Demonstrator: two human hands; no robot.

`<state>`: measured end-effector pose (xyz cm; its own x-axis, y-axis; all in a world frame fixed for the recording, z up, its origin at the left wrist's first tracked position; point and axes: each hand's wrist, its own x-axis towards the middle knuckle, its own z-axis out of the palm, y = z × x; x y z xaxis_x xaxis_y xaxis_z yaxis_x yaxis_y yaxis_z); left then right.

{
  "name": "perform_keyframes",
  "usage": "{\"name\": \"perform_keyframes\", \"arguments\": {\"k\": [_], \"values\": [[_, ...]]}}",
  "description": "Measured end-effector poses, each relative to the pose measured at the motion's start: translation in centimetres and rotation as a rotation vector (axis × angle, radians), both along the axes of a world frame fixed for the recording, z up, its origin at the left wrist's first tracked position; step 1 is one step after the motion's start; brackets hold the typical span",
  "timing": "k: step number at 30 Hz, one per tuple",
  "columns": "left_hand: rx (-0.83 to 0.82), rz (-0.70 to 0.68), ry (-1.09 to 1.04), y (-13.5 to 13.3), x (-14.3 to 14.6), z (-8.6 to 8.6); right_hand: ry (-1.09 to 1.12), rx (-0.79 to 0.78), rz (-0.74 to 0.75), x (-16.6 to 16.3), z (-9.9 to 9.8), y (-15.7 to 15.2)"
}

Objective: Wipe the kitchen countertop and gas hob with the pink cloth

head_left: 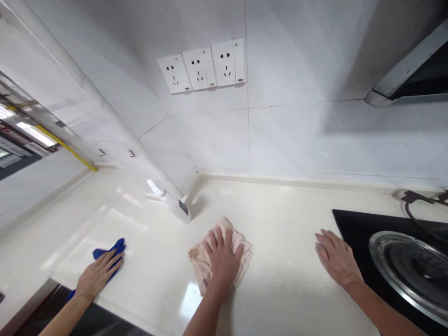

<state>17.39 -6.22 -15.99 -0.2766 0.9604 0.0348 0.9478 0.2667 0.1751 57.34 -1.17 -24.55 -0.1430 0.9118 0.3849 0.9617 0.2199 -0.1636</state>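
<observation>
My left hand lies palm down on a crumpled pink cloth in the middle of the cream countertop, its fingers spread flat over the cloth. My right hand rests flat on the bare counter with the fingers stretched out and nothing in it. It sits just left of the black stove top.
Another person's hand at the lower left presses a blue cloth on the counter. A white bottle lies near the wall corner. A metal burner ring sits in the stove; wall sockets and a range hood are above.
</observation>
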Motion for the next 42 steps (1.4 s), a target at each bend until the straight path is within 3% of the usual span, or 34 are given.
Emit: {"name": "perform_keyframes", "arguments": {"k": [7, 12, 19, 26, 34, 42], "values": [[0.054, -0.116, -0.007, -7.2, 0.7, -2.2, 0.005, -0.001, -0.010, 0.3, -0.3, 0.1], [0.061, -0.153, -0.042, -10.1, 1.4, -3.0, 0.020, -0.011, -0.008, 0.3, -0.3, 0.0], [0.052, -0.167, -0.071, -10.5, 1.5, -2.3, 0.038, -0.020, -0.006, 0.3, -0.1, -0.1], [0.083, -0.235, -0.028, -12.4, -1.9, -2.0, 0.042, -0.040, 0.008, 0.6, -0.2, -0.3], [0.102, 0.068, 0.018, -13.1, -7.6, -2.4, 0.011, 0.021, 0.042, 0.7, -0.5, -0.2], [0.072, 0.114, 0.074, -13.0, -8.6, -2.0, 0.006, 0.014, 0.035, 0.6, -0.2, 0.0]]}}
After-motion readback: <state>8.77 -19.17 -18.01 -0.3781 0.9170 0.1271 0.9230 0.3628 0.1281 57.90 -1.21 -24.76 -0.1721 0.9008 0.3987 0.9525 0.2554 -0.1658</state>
